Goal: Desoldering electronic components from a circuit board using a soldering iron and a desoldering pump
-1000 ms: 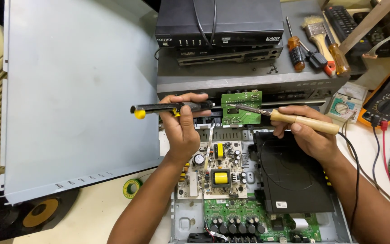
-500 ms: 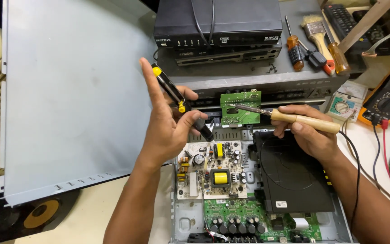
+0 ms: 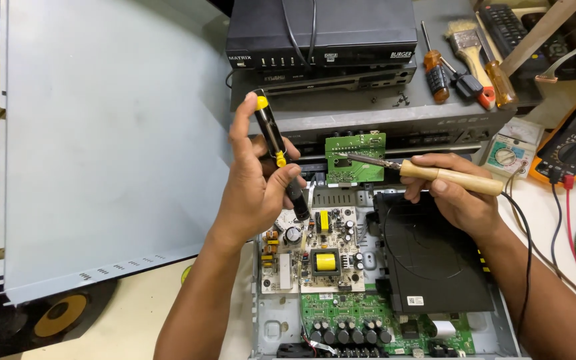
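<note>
Soldering iron [image 3: 435,175] in right hand [image 3: 458,197]; white label [image 3: 415,301] on black drive [image 3: 431,257]

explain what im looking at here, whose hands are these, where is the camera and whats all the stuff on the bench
The camera sits on a person's head and looks down at that person's own two bare hands over a workbench. The left hand holds a black pen-shaped tool with yellow bands, tilted, its dark tip down near a pale circuit board with a yellow block. The right hand grips a soldering iron with a wooden handle, whose metal tip reaches a small green circuit board standing upright. Both boards belong to an opened metal electronics case, which also holds a black square drive unit. A grey metal cover sheet lies to the left. Behind are stacked black set-top boxes, screwdrivers, a paintbrush, and an orange multimeter at the right.
</note>
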